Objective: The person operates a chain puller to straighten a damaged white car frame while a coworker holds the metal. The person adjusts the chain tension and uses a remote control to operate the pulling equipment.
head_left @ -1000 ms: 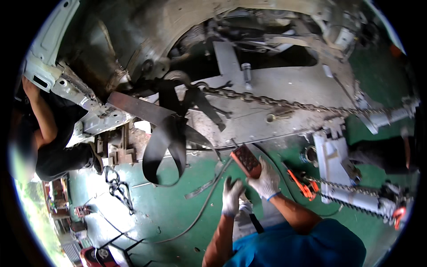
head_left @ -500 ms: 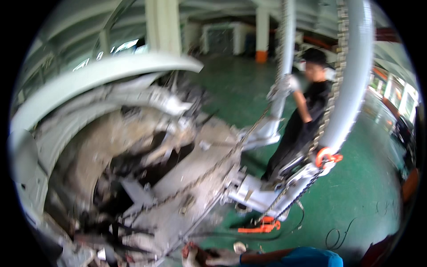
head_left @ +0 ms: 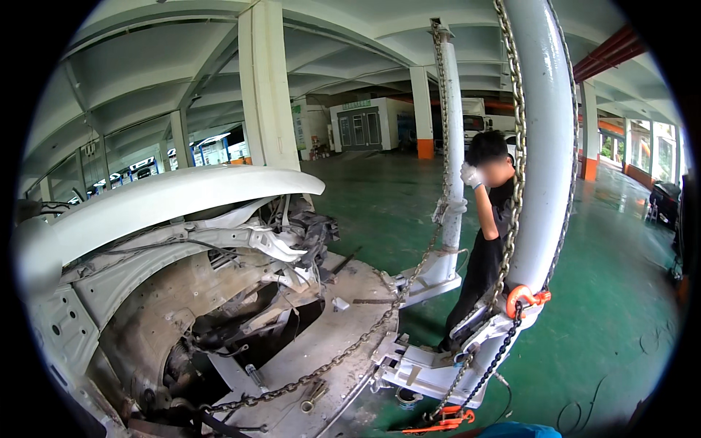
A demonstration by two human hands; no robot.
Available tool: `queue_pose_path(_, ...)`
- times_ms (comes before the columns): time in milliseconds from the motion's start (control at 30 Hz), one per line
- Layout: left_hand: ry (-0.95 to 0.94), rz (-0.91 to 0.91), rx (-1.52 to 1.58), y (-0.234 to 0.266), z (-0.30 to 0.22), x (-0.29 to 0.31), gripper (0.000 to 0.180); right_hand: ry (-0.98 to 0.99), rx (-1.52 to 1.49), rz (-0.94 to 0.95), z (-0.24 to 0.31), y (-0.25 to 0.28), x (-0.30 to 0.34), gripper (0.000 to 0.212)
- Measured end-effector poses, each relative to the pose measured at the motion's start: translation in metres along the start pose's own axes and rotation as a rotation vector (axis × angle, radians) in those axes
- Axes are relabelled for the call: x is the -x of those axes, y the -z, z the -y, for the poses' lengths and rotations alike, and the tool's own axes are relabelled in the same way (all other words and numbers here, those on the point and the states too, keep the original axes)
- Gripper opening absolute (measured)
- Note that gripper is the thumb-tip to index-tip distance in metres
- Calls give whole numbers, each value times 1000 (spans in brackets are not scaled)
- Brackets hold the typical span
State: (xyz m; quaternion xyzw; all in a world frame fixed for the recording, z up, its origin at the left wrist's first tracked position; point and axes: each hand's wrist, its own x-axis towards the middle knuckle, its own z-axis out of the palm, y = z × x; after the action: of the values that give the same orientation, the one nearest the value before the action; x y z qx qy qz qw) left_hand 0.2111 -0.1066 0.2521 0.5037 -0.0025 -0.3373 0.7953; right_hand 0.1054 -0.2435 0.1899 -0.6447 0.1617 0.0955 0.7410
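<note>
Neither of my hands is in view; only a bit of blue sleeve (head_left: 520, 431) shows at the bottom edge, right of the middle. Nearest to it lies an orange lever tool (head_left: 447, 419) with chain running to it. Above, an orange hook (head_left: 523, 299) sits at the foot of the near grey column (head_left: 542, 160), with a dark chain (head_left: 504, 350) hanging from it. A long steel chain (head_left: 350, 352) stretches over the metal platform (head_left: 292, 372) between the stripped white car body (head_left: 139, 292) and the far column (head_left: 451, 146). A pipe-like metal fitting (head_left: 314, 394) lies on the platform.
A co-worker in dark clothes (head_left: 491, 230) stands between the two columns, a gloved hand raised near the head. The white curved body panel (head_left: 182, 193) overhangs the wheel arch. Concrete pillars (head_left: 269, 87) rise from the green floor (head_left: 584, 270). Thin cable (head_left: 584, 409) lies at right.
My view has tilted up and steadied. My right forearm and hand, seen before at the bottom edge, have left the picture, leaving only sleeve. The co-worker's head is lower.
</note>
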Motion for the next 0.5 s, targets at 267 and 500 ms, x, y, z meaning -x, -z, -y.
queue_pose_path(267, 71, -87, 80, 5, -3, -10, 6, 136, 194, 107, -27, 16, -48, 65)
queue_pose_path(500, 61, -40, 76, 9, -5, -11, 11, 103, 186, 77, 9, 16, -25, 60)
